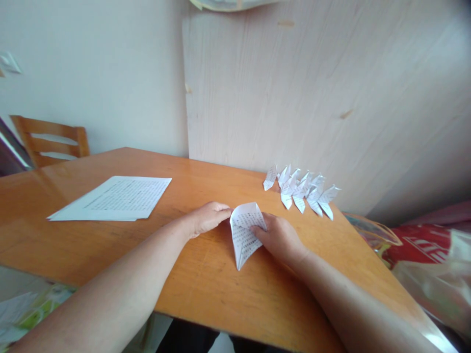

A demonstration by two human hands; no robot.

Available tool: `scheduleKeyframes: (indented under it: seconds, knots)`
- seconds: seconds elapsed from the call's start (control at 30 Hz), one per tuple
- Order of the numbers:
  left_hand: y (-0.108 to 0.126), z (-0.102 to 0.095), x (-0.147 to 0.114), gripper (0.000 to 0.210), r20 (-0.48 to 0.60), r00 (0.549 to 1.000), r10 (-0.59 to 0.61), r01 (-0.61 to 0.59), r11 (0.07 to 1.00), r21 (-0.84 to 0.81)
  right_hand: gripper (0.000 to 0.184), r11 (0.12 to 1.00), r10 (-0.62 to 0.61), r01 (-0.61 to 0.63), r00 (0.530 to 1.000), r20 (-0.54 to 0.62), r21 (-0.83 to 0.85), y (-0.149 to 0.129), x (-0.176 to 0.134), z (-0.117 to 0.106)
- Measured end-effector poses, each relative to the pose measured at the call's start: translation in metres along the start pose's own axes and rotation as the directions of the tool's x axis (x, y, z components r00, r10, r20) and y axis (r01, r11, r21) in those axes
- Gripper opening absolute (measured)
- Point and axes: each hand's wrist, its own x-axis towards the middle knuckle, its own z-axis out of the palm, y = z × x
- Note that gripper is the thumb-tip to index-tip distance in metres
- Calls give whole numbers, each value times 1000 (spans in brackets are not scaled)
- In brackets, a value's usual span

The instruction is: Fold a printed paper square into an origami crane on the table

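Note:
A partly folded sheet of printed paper (246,235) is held up over the wooden table (206,279), its pointed end toward me. My right hand (281,238) grips its right side, the thumb lying across the printed face and the other fingers behind it. At the upper left edge of the paper, my left hand (210,219) pinches with thumb and fingers; the fingertips are partly hidden behind the paper. Several folded paper figures (303,189) with pointed tips stand in rows at the table's far right.
A stack of printed sheets (121,198) lies on the left of the table. A wooden chair (55,139) stands beyond the far left edge. Bags, one of them red (419,242), are beside the right edge. A pale panel (294,98) rises behind the table.

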Motion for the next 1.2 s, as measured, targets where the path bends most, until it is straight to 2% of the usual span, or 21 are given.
scheduleKeyframes:
  seconds: [0.37,0.53,0.7,0.9,1.0,1.2]
  knots:
    - [0,0,-2,35,53,999,7,-9,999,45,22,1000,-23,23,1000,-12,10,4,3,5]
    - [-4,2,2,37,-29,999,27,-19,970,242,20,1000,-22,22,1000,-4,13,2,2,2]
    - [-7,8,6,41,-96,992,78,-40,936,349,18,1000,-2,2,1000,0,28,2,3,3]
    - [-4,15,10,42,-197,975,102,10,866,500,16,999,-27,27,1000,-1,42,4,5,5]
    - [-3,13,9,43,-161,983,88,-5,892,452,17,998,-28,28,1000,-2,56,6,5,6]
    - [1,0,-1,26,8,1000,11,-12,981,194,21,996,-39,40,999,-16,83,10,6,9]
